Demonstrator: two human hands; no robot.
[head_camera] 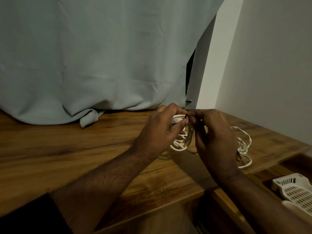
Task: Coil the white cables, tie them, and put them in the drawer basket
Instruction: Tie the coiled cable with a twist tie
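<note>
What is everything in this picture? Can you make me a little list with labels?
left hand: grips the coiled white cable
right hand: pinches a small black tie at the coil's top
second cable: loose white tangle on the wooden desk, behind the right hand
basket: white, in the open drawer, lower right
curtain: pale, draped onto the desk
stage: tying, nothing seen in the basket yet
</note>
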